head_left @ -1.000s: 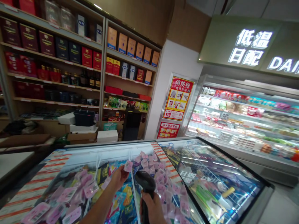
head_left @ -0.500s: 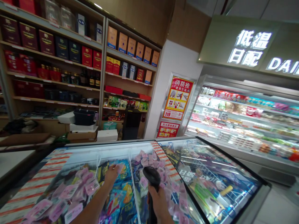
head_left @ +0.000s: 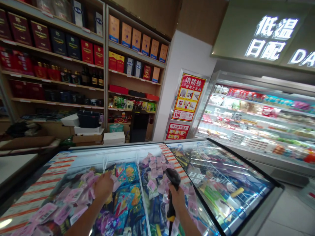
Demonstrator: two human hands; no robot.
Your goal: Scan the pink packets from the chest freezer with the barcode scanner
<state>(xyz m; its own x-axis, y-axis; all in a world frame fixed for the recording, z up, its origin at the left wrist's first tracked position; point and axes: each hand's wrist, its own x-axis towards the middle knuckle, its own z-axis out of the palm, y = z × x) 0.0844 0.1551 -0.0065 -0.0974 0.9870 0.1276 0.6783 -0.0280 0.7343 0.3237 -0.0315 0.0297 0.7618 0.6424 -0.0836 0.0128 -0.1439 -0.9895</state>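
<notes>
My right hand (head_left: 177, 196) is wrapped round the grip of a black barcode scanner (head_left: 173, 177) with a yellow part low on its handle. The scanner is upright over the right part of the chest freezer. My left hand (head_left: 102, 187), fingers curled, is over the left part and holds a small pinkish label (head_left: 115, 183), partly hidden and blurred. Many pink barcode labels (head_left: 73, 195) lie on the freezer's glass to the left of that hand. More pink labels (head_left: 157, 165) cover the glass near the scanner. Blue snack-like packets (head_left: 126, 173) show below the glass.
Red-and-white striped strips (head_left: 46, 183) run along the glass. To the right is another glass-topped section (head_left: 221, 183) with a dark frame. Shelves of boxed bottles (head_left: 56, 42) stand behind at left, a lit chilled cabinet (head_left: 256, 118) at right. A white box (head_left: 114, 137) sits behind the freezer.
My left hand has moved left and slightly toward me, with the pinkish label at its fingers. The scanner in my right hand has moved right and a little up. The view has shifted slightly.
</notes>
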